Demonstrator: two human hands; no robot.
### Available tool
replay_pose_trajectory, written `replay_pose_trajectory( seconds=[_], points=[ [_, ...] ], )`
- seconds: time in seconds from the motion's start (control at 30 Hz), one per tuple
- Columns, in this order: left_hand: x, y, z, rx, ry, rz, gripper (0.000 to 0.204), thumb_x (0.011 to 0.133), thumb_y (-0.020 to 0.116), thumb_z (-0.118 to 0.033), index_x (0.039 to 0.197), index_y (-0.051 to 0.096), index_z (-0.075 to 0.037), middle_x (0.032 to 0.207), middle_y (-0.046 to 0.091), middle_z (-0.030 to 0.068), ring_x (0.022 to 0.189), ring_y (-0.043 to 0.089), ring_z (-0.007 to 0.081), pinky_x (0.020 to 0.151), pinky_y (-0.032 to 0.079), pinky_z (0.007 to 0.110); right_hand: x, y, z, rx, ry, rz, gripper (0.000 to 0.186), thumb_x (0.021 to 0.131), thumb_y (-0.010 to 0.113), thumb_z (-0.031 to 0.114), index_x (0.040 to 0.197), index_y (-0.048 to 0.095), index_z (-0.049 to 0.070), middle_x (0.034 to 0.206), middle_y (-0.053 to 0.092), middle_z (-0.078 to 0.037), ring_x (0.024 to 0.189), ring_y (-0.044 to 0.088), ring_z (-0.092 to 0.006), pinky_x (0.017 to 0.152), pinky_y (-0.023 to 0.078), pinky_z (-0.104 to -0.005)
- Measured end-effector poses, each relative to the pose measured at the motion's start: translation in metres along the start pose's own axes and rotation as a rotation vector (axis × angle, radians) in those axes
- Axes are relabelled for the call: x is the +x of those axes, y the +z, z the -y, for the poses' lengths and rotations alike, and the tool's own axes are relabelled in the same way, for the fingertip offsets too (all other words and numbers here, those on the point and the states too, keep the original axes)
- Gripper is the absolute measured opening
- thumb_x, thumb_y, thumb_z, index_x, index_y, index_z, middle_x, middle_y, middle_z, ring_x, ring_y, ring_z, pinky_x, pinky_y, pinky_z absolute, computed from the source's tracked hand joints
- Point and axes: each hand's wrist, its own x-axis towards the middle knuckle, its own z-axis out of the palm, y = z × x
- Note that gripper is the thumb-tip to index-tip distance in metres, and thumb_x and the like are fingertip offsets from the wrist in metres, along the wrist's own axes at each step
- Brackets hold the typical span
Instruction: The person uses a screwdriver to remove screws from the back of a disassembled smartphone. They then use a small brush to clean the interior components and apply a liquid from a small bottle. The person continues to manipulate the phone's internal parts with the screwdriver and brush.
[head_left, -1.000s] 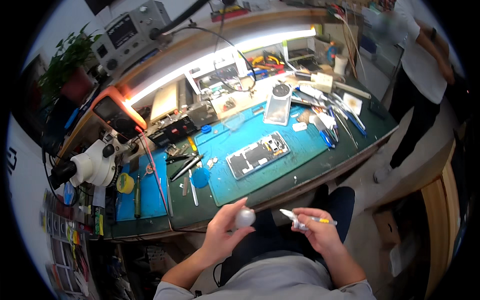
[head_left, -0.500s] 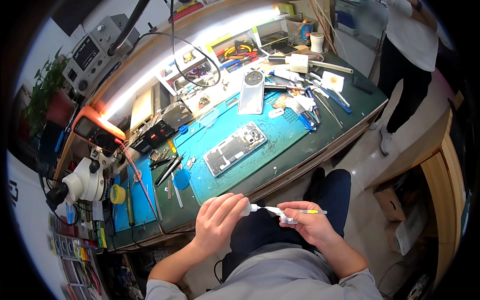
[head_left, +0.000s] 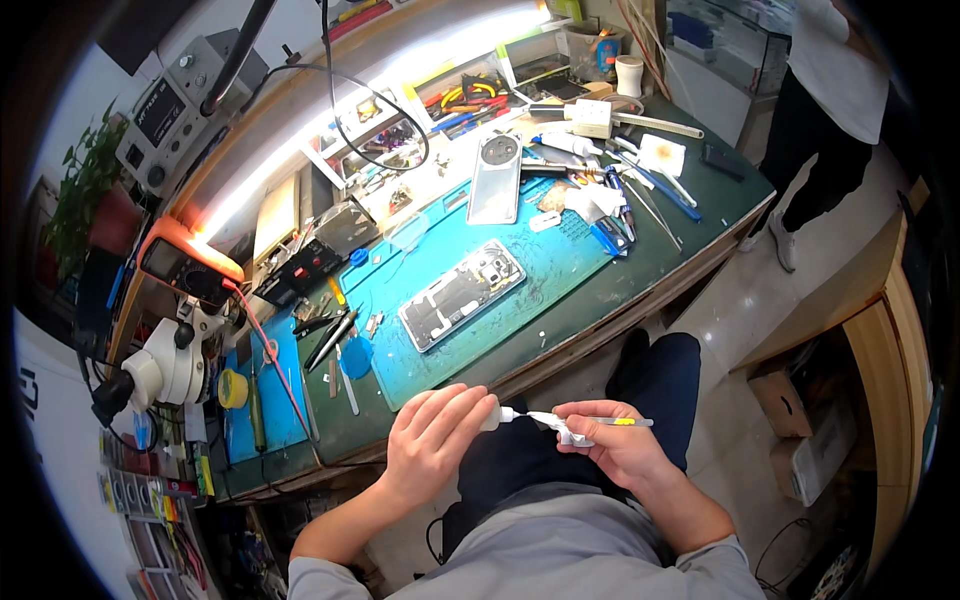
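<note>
Over my lap, in front of the bench edge, my left hand (head_left: pixel 430 437) wraps round a small white bottle (head_left: pixel 492 416), its narrow nozzle pointing right. My right hand (head_left: pixel 622 446) pinches a crumpled white tissue (head_left: pixel 569 434) together with a thin light-coloured stick tool (head_left: pixel 634 422) that has a yellow mark. The nozzle comes close to the tissue; whether they touch I cannot tell. On the blue work mat (head_left: pixel 560 270) lies an opened phone (head_left: pixel 462 295) with its inner parts showing. Behind it rests a phone back cover (head_left: pixel 495 185) with a round camera ring.
Tweezers, a blue-handled tool (head_left: pixel 672 203) and tubes crowd the bench's right side. At left stand an orange multimeter (head_left: pixel 190 262), a microscope (head_left: pixel 160 365) and a yellow round tin (head_left: pixel 233 388). A black cable (head_left: pixel 330 90) hangs over the back. Another person (head_left: pixel 830 100) stands at far right.
The view has shifted slightly, so the bench sits a little further left in the picture. Both hands keep nearly the same pose and hold the same things.
</note>
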Motion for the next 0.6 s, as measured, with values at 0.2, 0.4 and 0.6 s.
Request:
replay_pose_trajectory(
  seconds=[0.2,0.4,0.6],
  points=[
    [-0.001,0.003,-0.001,-0.036,-0.006,-0.009,0.043,0.084,0.076,-0.009,0.127,0.074,-0.005,0.128,0.074,0.0067,0.119,0.07,0.0237,0.1,0.054,0.04,-0.001,0.0,0.003,-0.008,-0.003,-0.025,0.031,0.104,0.073,0.012,0.13,0.072,-0.005,0.116,0.077,-0.016,0.1,0.077,-0.0209,0.092,0.064,-0.0367],
    [-0.013,0.004,-0.002,-0.066,-0.025,-0.054,0.045,0.089,0.07,-0.012,0.134,0.071,-0.005,0.134,0.072,0.0078,0.122,0.069,0.0245,0.1,0.054,0.038,-0.008,0.005,0.004,-0.041,-0.03,-0.072,0.031,0.103,0.071,0.007,0.129,0.07,-0.009,0.112,0.077,-0.019,0.096,0.078,-0.0235,0.089,0.067,-0.0399],
    [-0.034,0.007,-0.004,-0.506,-0.275,-0.247,0.054,0.088,0.085,-0.01,0.138,0.064,-0.007,0.134,0.069,0.0111,0.123,0.068,0.031,0.103,0.057,0.036,-0.009,-0.006,0.004,0.009,-0.1,-0.088,0.023,0.103,0.068,0.002,0.123,0.071,-0.009,0.104,0.077,-0.02,0.089,0.079,-0.0255,0.082,0.069,-0.0427]
  ],
)
